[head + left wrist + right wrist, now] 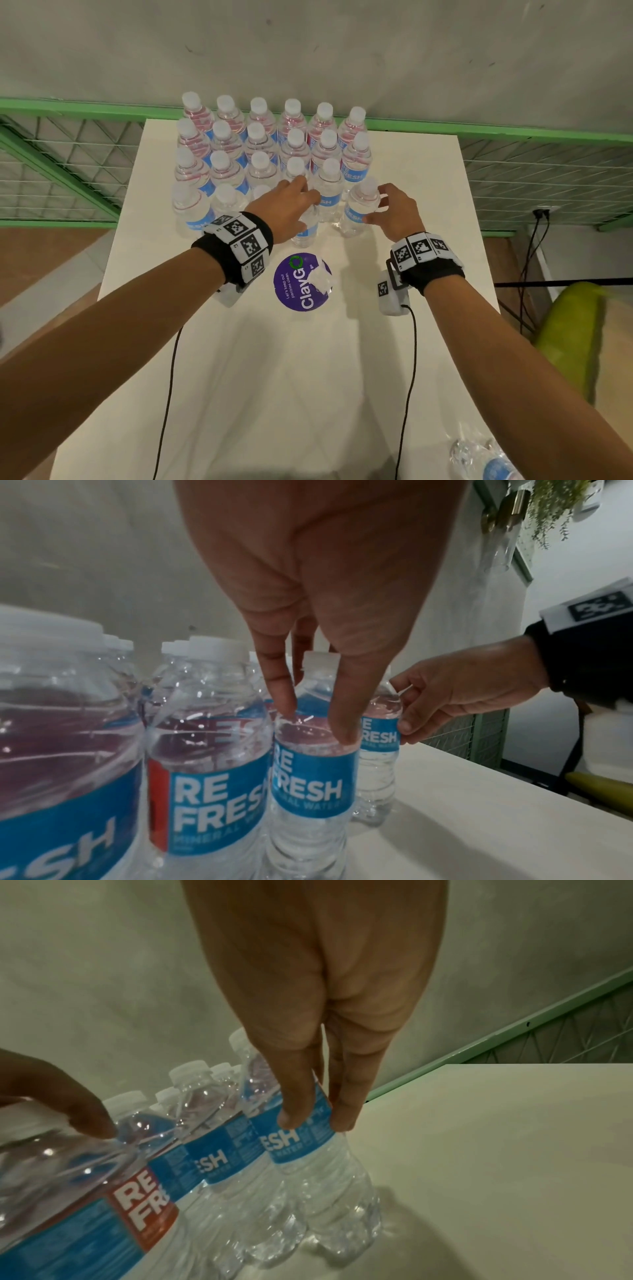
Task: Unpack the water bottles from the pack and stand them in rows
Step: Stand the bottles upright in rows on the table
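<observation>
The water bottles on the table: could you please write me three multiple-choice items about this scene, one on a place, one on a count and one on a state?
1. Where is the purple sticker?
A. On the wall
B. On the table, nearer the person than the bottles
C. On the floor

2. How many bottles are in the back row?
A. Three
B. Nine
C. Six

3. How is the bottle that the right hand holds?
A. Upright, cap on
B. Lying on its side
C. Upright, cap off

Key: B, the purple sticker lies on the table between the wrists; C, the back row shows six white caps; A, the right hand grips the end bottle, standing and capped.
</observation>
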The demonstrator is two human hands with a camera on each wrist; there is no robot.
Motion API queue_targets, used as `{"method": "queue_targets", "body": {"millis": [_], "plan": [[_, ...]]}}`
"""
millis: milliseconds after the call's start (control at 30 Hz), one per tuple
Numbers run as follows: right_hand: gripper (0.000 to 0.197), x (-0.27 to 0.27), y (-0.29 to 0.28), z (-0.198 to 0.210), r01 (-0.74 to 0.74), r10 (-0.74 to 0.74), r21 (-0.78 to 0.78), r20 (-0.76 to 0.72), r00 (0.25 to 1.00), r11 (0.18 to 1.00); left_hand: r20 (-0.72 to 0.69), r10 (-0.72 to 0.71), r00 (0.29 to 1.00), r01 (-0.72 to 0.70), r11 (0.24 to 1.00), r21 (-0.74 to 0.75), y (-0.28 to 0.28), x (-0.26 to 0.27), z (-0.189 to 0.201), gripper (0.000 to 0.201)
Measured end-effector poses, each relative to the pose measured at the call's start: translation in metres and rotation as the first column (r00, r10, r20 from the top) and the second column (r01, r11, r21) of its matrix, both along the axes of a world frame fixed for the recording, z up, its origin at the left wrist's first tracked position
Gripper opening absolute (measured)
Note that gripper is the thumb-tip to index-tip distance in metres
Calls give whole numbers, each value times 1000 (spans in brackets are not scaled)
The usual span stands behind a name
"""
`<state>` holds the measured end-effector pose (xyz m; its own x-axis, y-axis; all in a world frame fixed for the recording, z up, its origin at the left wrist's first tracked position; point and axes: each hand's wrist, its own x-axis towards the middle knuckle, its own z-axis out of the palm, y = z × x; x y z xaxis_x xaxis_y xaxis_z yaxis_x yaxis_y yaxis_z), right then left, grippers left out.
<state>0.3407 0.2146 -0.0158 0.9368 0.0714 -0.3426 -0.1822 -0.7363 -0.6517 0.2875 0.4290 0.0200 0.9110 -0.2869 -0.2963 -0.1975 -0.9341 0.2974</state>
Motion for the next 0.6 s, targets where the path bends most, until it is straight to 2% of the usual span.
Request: {"method": "queue_targets", "body": {"millis": [333, 600], "plan": [[53, 20, 10, -9, 16, -18, 35, 56, 998, 999, 10, 2, 1000, -2, 999, 51, 1, 2, 3, 49], [50, 24, 11, -10, 23, -25, 36, 73, 997, 999, 45, -10, 999, 9, 1000, 19, 4, 1, 2, 49]]}}
